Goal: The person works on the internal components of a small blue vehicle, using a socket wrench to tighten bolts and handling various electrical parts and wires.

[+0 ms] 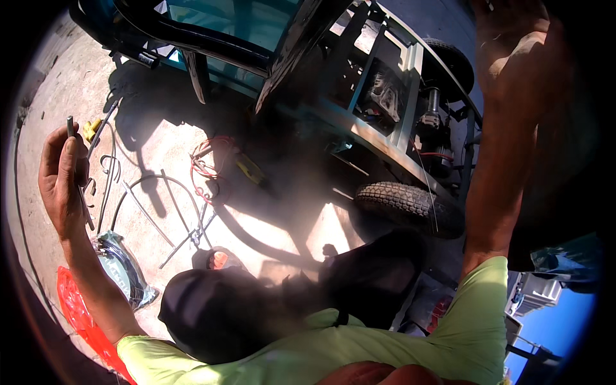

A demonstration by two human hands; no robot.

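My left hand (63, 168) is raised at the left with its fingers wrapped round a slim metal rod (70, 126), whose tip pokes up above them. My right hand (513, 45) reaches up to the top right edge, its fingertips mostly cut off and what they touch unclear. Beside it is a frame (404, 115) of a small vehicle with a motor (431, 117) and a treaded tyre (394, 199). At the top stands a dark-framed structure (218, 54) with a teal panel (212, 19).
Cables and rods (144, 215), red wires (202, 167) and a yellow-handled tool (251, 172) lie on the ground. A red bag (74, 298) and a plastic-wrapped coil (128, 273) sit by my left arm. A yellow object (92, 128) lies beyond my left hand.
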